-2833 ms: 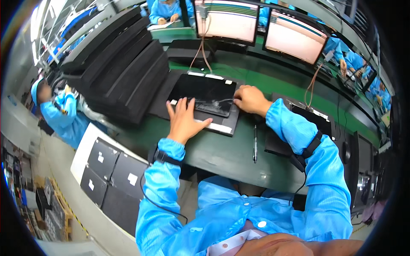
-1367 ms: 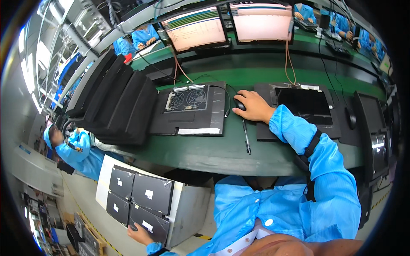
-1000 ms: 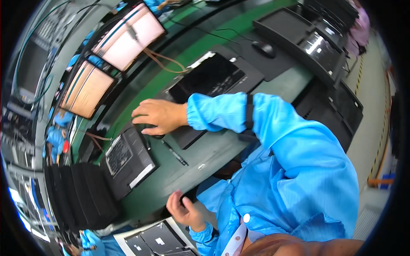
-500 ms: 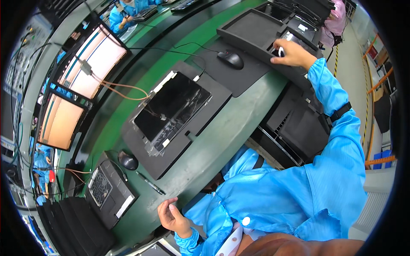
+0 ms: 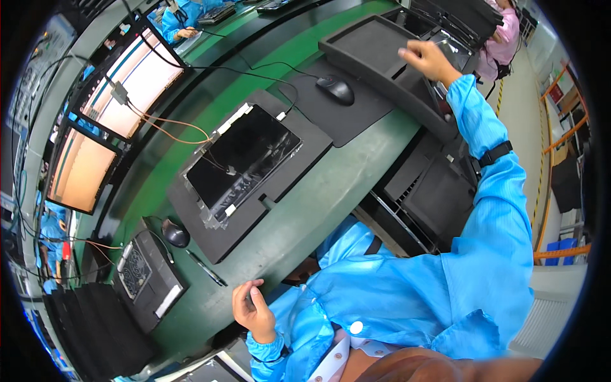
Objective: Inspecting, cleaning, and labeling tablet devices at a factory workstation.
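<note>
R hand (image 5: 428,58) pinching tray item, unclear what, over black tray (image 5: 372,48); L hand (image 5: 251,310) empty, half-curled nr bench edge (image 5: 331,210).

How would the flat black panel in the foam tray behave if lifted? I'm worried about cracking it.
The black panel looks thin and wide, so it would probably flex if lifted by one edge. Its glossy face suggests it is slippery and likely fragile. A thin cable lies across it and may tug. Neither the left hand nor the right hand touches it.
</note>
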{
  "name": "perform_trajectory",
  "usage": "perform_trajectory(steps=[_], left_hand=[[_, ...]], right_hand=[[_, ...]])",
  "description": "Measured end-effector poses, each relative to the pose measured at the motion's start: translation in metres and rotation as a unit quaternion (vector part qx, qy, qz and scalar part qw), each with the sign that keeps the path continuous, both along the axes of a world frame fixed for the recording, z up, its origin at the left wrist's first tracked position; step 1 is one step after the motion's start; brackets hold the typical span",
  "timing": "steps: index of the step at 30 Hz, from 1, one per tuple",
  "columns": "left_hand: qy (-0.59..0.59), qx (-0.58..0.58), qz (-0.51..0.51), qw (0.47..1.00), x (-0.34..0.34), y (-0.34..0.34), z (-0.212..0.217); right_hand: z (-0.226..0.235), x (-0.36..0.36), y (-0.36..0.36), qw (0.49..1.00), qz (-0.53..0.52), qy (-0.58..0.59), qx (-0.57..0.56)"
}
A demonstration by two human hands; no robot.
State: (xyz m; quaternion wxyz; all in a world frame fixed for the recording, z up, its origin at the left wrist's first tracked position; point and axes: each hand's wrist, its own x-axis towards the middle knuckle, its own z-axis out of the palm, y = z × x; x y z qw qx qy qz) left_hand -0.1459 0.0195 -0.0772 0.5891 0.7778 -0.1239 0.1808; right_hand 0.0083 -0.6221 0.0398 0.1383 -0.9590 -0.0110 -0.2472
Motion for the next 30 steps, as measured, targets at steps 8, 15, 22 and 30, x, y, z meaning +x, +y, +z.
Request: perform_trajectory(steps=[8, 15, 22, 30], left_hand=[[0.028, 0.06, -0.097, 0.993, 0.015, -0.019, 0.017], [0.063, 0.0, -0.259, 0.964, 0.033, -0.053, 0.065], [0.103, -0.28, 0.184, 0.936, -0.064, 0.049, 0.065], [0.142, -0.272, 0.284, 0.908, -0.181, 0.166, 0.065]], right_hand=[[0.147, 0.018, 0.139, 0.985, 0.089, -0.112, 0.092], [0.145, 0.0, 0.419, 0.927, 0.337, -0.091, 0.137], [0.067, 0.052, 0.57, 0.797, 0.46, 0.204, 0.334], [-0.071, 0.107, 0.66, 0.759, 0.627, -0.108, -0.137]])
